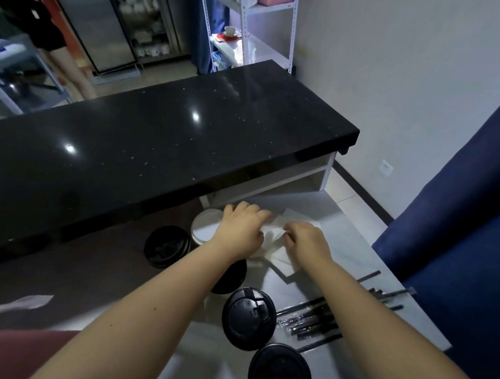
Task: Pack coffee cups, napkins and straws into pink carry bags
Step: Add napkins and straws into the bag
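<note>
Since both hands are already on the napkins [284,261], we need no reach for them. The left hand [240,230] grips the far-left side of the white pile with curled fingers. The right hand [305,241] pinches the near-right side, so the pile sits between the two hands. The pile lies on the white counter [347,242], far of everything else, and runs roughly far to near.

The straws [316,316] lie near and right, just beside the right forearm. Their long axis runs left to right, with the right ends tipped a bit far. We judge the right hand the closer one for them.

The cups [248,317] with black lids stand left of the straws, strung from near to far-left, one of them partly under the left forearm. A white-lidded cup [203,229] sits just left of the left hand. All are lidded, so we cannot see what is inside.

We see no open bag. A reddish-pink shape [25,354] at the near-left edge may be a bag or clothing; we cannot tell.
</note>
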